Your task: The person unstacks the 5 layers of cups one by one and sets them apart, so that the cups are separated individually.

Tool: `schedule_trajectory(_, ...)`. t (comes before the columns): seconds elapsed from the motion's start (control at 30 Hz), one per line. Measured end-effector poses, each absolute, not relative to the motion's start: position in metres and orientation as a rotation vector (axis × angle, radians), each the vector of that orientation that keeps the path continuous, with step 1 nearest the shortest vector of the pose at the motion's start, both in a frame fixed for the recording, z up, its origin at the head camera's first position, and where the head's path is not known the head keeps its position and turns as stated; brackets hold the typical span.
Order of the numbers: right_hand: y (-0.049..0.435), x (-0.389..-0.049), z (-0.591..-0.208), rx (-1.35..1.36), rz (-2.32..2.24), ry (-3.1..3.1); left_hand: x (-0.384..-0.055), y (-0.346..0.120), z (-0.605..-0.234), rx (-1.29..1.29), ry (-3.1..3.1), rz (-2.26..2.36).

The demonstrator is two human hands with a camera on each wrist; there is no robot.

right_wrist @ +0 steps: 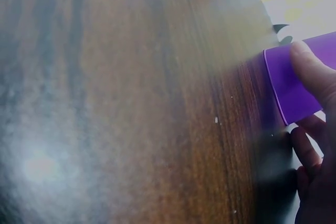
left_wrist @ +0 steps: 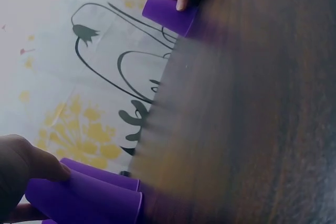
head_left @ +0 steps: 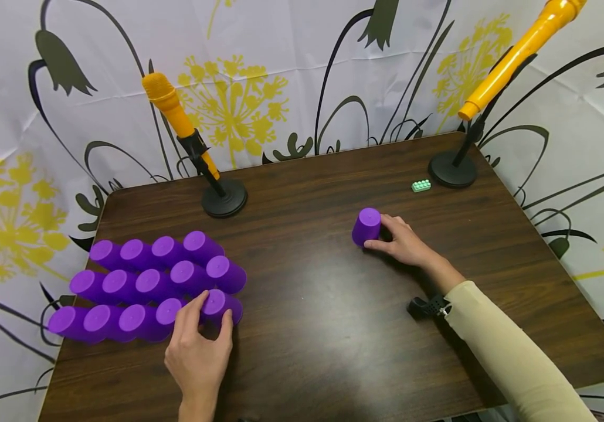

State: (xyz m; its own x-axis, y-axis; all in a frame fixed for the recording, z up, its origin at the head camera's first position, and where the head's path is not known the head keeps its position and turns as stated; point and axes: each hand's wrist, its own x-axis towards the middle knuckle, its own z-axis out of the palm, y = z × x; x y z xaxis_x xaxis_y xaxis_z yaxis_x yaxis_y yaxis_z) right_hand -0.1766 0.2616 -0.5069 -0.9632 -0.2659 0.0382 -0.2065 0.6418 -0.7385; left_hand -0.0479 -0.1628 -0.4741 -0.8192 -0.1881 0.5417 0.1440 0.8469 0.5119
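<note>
On the left of the table, several purple cups (head_left: 118, 285) stand upside down in three rows. My left hand (head_left: 199, 346) grips the purple cup at the right end of the front row (head_left: 219, 303), thumb on its right side and fingers on its left. The left wrist view shows this cup (left_wrist: 86, 195) with the thumb along its wall. Right of the table's middle, my right hand (head_left: 404, 240) holds a lone upside-down purple cup (head_left: 367, 225) between thumb and fingers. In the right wrist view that cup's rim (right_wrist: 275, 90) is close to the table top.
A yellow microphone (head_left: 172, 108) on a black stand (head_left: 224, 199) rises behind the rows. Another yellow microphone (head_left: 518, 61) leans on a stand (head_left: 452, 170) at the back right. A small mint-green toy brick (head_left: 421, 186) lies near that base. Flowered cloth (head_left: 291, 70) hangs behind the table (head_left: 307, 363).
</note>
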Motion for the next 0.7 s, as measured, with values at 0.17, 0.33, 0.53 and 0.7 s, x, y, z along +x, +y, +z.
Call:
schedule_trajectory(0.17,0.261,-0.176,-0.507,-0.411,-1.253,2.78,-0.046,-0.163,-0.475,0.055,-2.44,-0.747)
schedule_trajectory(0.33,0.258,-0.175,-0.505,-0.399,-1.23,2.812,-0.046,-0.165,-0.476,0.054,-2.437,-0.755)
schedule_trajectory(0.53,0.235,-0.173,-0.497,-0.409,-1.166,2.875,-0.047,-0.165,-0.475,0.058,-2.449,-0.768)
schedule_trajectory(0.7,0.198,-0.178,-0.492,-0.538,-1.232,2.843,-0.046,-0.164,-0.474,0.065,-2.46,-0.747)
